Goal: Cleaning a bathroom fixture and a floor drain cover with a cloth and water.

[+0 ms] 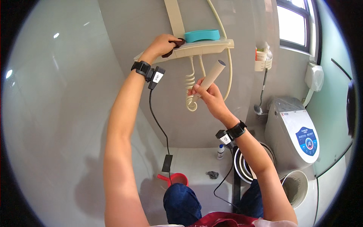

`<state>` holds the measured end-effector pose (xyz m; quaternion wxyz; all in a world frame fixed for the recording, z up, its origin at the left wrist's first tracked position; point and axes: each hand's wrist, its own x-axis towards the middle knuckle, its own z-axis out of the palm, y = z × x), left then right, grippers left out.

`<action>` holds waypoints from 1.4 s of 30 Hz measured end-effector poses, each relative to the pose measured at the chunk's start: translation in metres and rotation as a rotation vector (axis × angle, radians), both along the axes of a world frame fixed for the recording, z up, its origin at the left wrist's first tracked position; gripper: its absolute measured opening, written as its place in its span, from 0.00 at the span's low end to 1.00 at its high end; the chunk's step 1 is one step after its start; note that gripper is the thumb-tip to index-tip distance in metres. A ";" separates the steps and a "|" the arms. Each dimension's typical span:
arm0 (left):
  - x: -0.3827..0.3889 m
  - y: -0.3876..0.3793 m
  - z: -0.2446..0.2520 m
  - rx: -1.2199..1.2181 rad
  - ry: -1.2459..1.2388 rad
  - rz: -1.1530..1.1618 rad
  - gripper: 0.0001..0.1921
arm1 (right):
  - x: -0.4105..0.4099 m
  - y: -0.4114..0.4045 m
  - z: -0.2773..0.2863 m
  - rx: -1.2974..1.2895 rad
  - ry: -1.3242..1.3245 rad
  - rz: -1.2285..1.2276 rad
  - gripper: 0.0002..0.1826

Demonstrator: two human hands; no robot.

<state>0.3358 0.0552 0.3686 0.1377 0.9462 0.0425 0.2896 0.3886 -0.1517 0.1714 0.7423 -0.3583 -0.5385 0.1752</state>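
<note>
Up at a cream shower shelf (202, 50) on the wall, my left hand (162, 44) grips a dark brown cloth (178, 43) against the shelf's left part. Just right of the cloth, a teal oval holder (202, 36) rests on the shelf. My right hand (212, 95), lower and in front of the wall, is closed around a cream cylindrical wand (214, 71), tilted with its dark-ended tip up to the right. Behind that hand hangs a cream coiled hose (189, 80) from the shelf's underside. A smooth cream hose (229, 73) runs down beside the shelf's right end.
A silver-and-white toilet (295, 133) stands right, near a toilet brush (258, 109) on the wall. On the floor are a red dipper (178, 178), a white bottle (220, 151), a steel scourer (212, 174), stacked basins (241, 167) and a white bucket (302, 188). Cables trail from both wrists.
</note>
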 end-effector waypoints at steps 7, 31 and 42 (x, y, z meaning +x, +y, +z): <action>-0.039 0.125 -0.009 0.317 -0.036 0.279 0.18 | -0.014 -0.004 0.013 -0.004 -0.052 -0.010 0.10; 0.014 0.137 0.012 0.094 0.281 0.383 0.23 | -0.016 -0.001 0.020 -0.103 -0.237 -0.035 0.10; -0.088 0.135 -0.035 -0.614 -0.051 0.505 0.12 | -0.022 0.017 0.022 -0.129 -0.237 -0.075 0.11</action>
